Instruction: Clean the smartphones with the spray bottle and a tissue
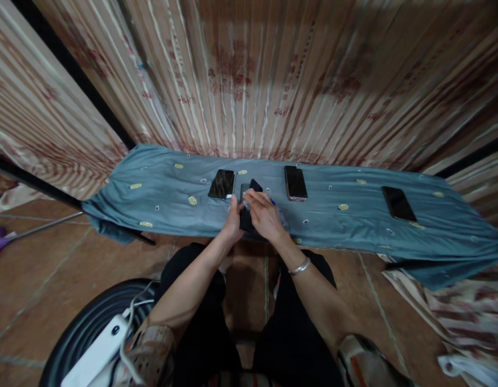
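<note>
My left hand is closed around the edge of a dark smartphone, held low over the front edge of the cloth-covered bench. Above that phone, my right hand has its fingers bent and pressed together at its surface. A small pale bit shows at those fingertips, too hidden to name. Just behind the fingers, another dark flat object is partly covered by my hand. A black smartphone lies to the left, and a second smartphone lies to the right.
A further smartphone lies far right on the blue-green cloth. Patterned curtains hang behind the bench. Black poles stand at the sides. At lower left, a white power bank with a cable rests on a black round stool.
</note>
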The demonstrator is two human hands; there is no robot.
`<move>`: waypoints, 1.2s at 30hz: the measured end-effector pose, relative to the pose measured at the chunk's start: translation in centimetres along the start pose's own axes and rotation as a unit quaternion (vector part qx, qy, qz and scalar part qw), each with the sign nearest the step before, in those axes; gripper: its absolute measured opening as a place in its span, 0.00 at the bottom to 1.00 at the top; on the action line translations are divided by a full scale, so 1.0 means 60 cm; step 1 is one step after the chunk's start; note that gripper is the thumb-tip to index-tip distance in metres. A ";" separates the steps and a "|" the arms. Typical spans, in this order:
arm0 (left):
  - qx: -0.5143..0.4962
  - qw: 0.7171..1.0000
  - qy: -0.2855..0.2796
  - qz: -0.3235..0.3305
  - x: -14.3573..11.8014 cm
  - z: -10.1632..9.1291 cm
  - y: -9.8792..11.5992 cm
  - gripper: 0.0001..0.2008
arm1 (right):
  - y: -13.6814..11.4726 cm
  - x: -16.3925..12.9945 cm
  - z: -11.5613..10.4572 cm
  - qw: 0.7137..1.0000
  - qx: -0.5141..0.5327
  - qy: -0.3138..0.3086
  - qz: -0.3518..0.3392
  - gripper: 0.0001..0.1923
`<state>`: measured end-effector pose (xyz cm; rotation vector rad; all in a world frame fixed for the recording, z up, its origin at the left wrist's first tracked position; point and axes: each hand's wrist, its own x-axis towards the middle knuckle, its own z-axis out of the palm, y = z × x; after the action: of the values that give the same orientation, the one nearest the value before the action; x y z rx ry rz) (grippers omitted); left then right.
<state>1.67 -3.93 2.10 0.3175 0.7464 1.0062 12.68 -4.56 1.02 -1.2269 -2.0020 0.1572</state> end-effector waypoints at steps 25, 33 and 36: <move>-0.040 0.998 0.038 0.032 -0.004 -0.006 0.050 0.40 | -0.055 -0.032 0.009 0.993 0.069 -0.029 -0.096 0.20; -0.045 0.997 0.031 0.053 -0.003 -0.003 0.049 0.36 | -0.048 -0.036 0.005 0.993 0.066 -0.030 -0.089 0.20; -0.050 0.996 0.040 0.055 0.001 -0.005 0.046 0.34 | -0.040 -0.038 0.005 0.994 0.066 -0.028 -0.077 0.20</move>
<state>-0.30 -2.47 3.43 0.2357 0.7547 1.1625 11.34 -7.56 0.68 -0.9911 -2.0904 0.2472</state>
